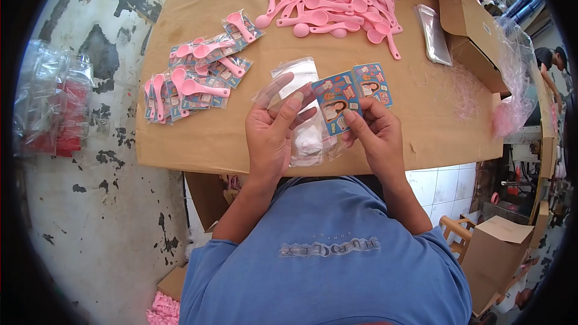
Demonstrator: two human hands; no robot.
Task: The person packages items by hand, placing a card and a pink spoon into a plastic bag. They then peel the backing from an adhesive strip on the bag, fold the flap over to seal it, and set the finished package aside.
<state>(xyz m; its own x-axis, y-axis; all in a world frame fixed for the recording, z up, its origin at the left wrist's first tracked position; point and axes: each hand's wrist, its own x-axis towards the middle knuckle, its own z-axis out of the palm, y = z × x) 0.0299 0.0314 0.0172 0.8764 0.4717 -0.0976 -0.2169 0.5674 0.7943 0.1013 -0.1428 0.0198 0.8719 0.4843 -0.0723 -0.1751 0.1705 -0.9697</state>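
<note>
My left hand [272,121] has a small clear plastic bag [265,93] between thumb and fingers, its film lying over the fingertips. In my right hand [376,132] is a blue printed card [334,102], pinched between thumb and fingers, its left edge close to the left hand. Behind that hand, more blue printed cards [372,81] show; their lower part is hidden. Under and between my hands lie several clear bags [308,144] on the brown table cover.
A heap of pink measuring spoons [331,3] lies at the far side of the brown-covered table [421,138]. Bagged spoons with cards [192,78] are piled at left. At right stand a cardboard box [472,39] and a stack of clear bags [435,36]. Another person [545,60] is at far right.
</note>
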